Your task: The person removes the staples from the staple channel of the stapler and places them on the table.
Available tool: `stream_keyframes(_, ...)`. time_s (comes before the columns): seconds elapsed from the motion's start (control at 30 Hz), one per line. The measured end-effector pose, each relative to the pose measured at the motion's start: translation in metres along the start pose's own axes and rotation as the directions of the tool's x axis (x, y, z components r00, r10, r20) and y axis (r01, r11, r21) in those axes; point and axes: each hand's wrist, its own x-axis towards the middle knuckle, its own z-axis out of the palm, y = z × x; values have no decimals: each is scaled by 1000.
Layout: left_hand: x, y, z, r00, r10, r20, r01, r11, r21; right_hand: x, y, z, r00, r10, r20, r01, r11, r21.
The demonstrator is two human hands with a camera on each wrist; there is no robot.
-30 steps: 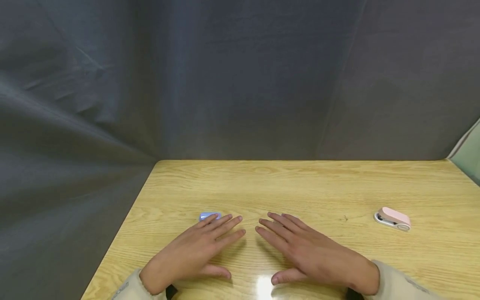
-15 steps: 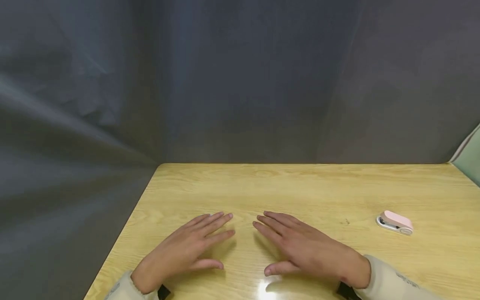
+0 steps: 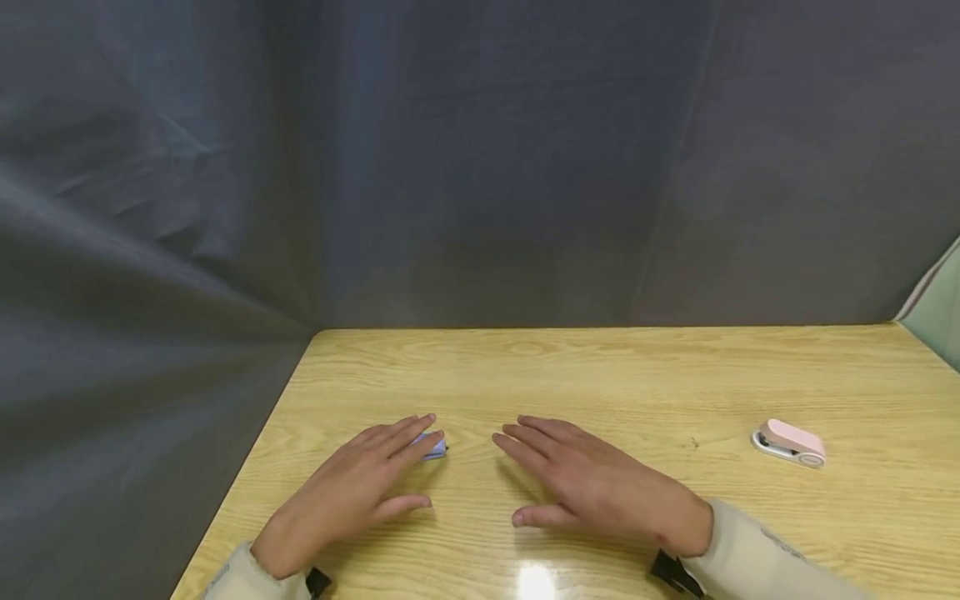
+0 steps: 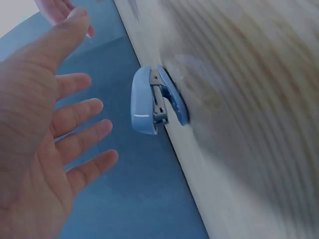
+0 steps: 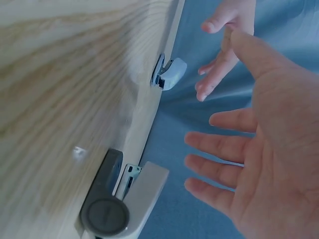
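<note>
My left hand (image 3: 360,479) hovers palm down over the wooden table, fingers extended and holding nothing. Behind its fingers in the head view, a small blue stapler (image 3: 435,448) is partly covered. The left wrist view shows that blue stapler (image 4: 143,102) whole, its arms apart, beyond the fingertips of my left hand (image 4: 55,129). My right hand (image 3: 592,479) is held the same way, with nothing in its grasp. Well to its right lies a pink and white stapler (image 3: 791,437). In the right wrist view this second stapler (image 5: 147,194) sits below my right hand (image 5: 269,149).
The light wood table (image 3: 600,367) ends at a dark grey curtain (image 3: 487,167) along the back and the left side. A pale green surface (image 3: 937,308) shows at the far right. Light glares off the tabletop near its front.
Both hands have drifted left and slightly away from me, the left one further. The blue stapler, first seen past the left fingers, went behind the hand and now shows at their right.
</note>
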Motion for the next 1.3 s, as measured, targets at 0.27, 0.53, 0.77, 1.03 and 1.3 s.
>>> stream_keyframes(0.27, 2, -3, 4, 981, -140, -134, 149, 987, 57, 8, 4, -2, 998, -27, 60, 28, 999, -28)
stream_keyframes(0.53, 0, -8, 4, 967, -206, -151, 211, 977, 22, 16, 0, -3, 996, 22, 82, -20, 999, -26)
stream_keyframes(0.77, -2, -16, 4, 960, -265, -94, 257, 962, -87, 29, -10, 5, 998, 61, 32, -58, 995, -81)
stream_keyframes(1.03, 0, -21, 7, 940, -327, -95, 310, 937, -161, 50, -20, 8, 988, 154, -5, -154, 987, -35)
stream_keyframes(1.3, 3, -26, 13, 923, -378, -67, 345, 894, -285, 68, -22, 13, 983, 175, -48, -176, 984, -22)
